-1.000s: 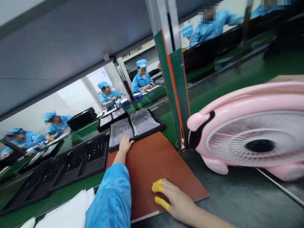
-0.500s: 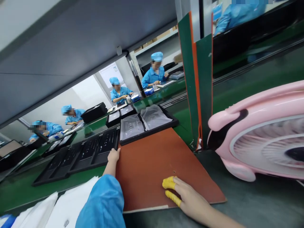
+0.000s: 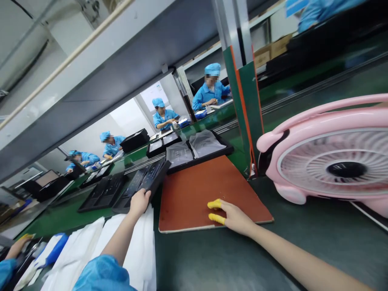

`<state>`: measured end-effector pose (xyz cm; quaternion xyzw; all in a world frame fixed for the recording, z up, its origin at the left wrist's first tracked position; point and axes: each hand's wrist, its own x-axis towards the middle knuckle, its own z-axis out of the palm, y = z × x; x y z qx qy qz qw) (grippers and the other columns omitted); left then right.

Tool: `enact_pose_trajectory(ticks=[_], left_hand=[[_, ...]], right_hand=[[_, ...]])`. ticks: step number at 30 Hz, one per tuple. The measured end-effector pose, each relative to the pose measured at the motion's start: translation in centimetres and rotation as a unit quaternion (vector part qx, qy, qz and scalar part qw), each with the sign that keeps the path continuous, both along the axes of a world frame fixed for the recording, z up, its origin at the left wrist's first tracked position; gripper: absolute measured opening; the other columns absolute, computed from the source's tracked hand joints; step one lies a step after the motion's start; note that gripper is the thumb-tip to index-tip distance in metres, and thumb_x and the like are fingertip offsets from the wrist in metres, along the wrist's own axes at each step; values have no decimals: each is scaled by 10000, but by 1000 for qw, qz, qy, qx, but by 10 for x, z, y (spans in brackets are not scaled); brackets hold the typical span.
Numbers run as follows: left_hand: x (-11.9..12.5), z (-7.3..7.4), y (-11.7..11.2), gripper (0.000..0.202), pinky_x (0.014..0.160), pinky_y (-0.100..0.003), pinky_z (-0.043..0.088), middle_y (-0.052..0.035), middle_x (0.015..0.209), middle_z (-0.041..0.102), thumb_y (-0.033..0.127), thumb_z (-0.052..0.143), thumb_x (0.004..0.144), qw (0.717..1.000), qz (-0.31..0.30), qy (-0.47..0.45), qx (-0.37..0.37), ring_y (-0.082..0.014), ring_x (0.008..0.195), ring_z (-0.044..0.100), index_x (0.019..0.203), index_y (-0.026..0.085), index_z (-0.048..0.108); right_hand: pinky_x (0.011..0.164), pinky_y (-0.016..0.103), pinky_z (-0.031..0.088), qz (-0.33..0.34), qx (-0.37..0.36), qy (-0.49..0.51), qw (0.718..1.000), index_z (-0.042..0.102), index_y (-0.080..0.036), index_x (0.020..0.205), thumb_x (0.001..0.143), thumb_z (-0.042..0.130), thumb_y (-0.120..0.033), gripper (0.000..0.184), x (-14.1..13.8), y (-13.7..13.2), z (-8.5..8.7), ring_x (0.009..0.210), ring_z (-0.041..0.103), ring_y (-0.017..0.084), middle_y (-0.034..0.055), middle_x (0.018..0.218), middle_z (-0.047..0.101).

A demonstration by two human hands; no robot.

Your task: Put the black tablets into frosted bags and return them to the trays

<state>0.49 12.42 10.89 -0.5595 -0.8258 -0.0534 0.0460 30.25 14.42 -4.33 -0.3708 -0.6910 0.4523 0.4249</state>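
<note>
1. Lower area: the dark worktop (image 3: 194, 262) extends on the near side of the brown board (image 3: 194, 182), my reference. Left of the board, more of the white sheets (image 3: 142, 246) shows than half a second ago. Beyond their left side are a blue-and-white packet (image 3: 56, 250) and a co-worker's hand (image 3: 20, 244), newly in view.
2. My right hand (image 3: 233, 216): over the board's near edge, two yellow-covered fingers parted, nothing between them. Its place relative to the board is unchanged. Contact cannot be confirmed.
3. My left hand (image 3: 140, 202): left of the board, narrowed on the near edge of the black tray (image 3: 159, 176).
4. Black tray: left of the board. Half a second ago it lay flat; now its end nearest the board is raised.
5. Adjacent surface: a second black tray (image 3: 97, 205) lies flat on the green belt (image 3: 63, 218), farther left of the board. The film-covered tray (image 3: 224, 146) lies along the board's far edge. The pink fan (image 3: 327, 161) stands to the board's right.
6. Room: a green-clad post (image 3: 250, 101) rises past the board's far right corner. Beyond the board, co-workers in blue (image 3: 209, 97) sit across the belt; a grey shelf (image 3: 121, 76) slants overhead.
</note>
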Motion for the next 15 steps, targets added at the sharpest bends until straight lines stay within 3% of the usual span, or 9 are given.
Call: enact_pose_trajectory(ticks=[2,5,6,7,9,11,13,14,15], left_hand=[[22,0,-34,275,731,-278,400,-96,874,666,347,381,852,999,-35,9,-9,-223,886,605,782,172,582],[56,-11,-78,229,736,-272,403,-75,849,660,313,428,822,994,-107,-10,-26,-201,844,602,763,173,599],[64,-16,-89,219,742,-268,407,-68,842,658,297,432,817,989,-142,-35,-27,-190,829,601,769,173,606],[67,-23,-97,222,749,-264,413,-60,838,656,284,422,818,980,-184,-73,-24,-177,818,601,782,176,614],[57,-37,-104,258,780,-267,428,-53,861,654,272,382,832,956,-241,-165,22,-166,835,598,836,180,623],[27,-48,-101,270,854,-300,423,-79,974,638,269,388,824,949,-190,-214,136,-189,953,574,933,161,610],[-16,-55,-94,325,939,-361,379,-141,1136,570,249,458,784,945,-15,-185,268,-245,1119,485,1063,111,551],[-38,-57,-90,364,946,-383,372,-161,1161,552,239,457,786,935,68,-180,298,-262,1151,462,1114,95,516],[-57,-60,-88,377,927,-394,388,-171,1144,561,224,423,805,928,111,-182,307,-268,1138,478,1148,82,488]], right_hand=[[890,390,420,27,-149,116,982,614,-208,967,555,723,-386,462,-30,-17,12,966,581,225,83,1038,633],[741,381,476,90,-387,283,873,593,-185,909,569,704,-364,400,-95,-48,30,857,615,216,71,907,661],[694,376,484,94,-432,312,841,595,-165,838,603,672,-358,313,-115,-56,35,775,624,212,67,794,662],[667,354,487,82,-449,331,826,587,-165,785,636,634,-336,232,-132,-61,39,711,622,194,45,706,650],[658,317,492,55,-454,357,814,570,-166,712,656,577,-259,109,-150,-62,45,635,611,166,13,594,620],[686,300,499,38,-440,374,815,570,-167,688,637,540,-197,66,-145,-58,44,630,615,157,7,572,621],[715,317,506,32,-422,382,821,579,-162,672,622,523,-188,80,-124,-54,38,651,628,173,26,583,637],[730,332,509,30,-411,385,826,585,-160,671,620,523,-197,88,-109,-53,33,669,635,185,38,599,647],[743,350,510,26,-397,386,833,591,-158,673,620,528,-210,97,-92,-53,28,688,641,198,51,620,657]])
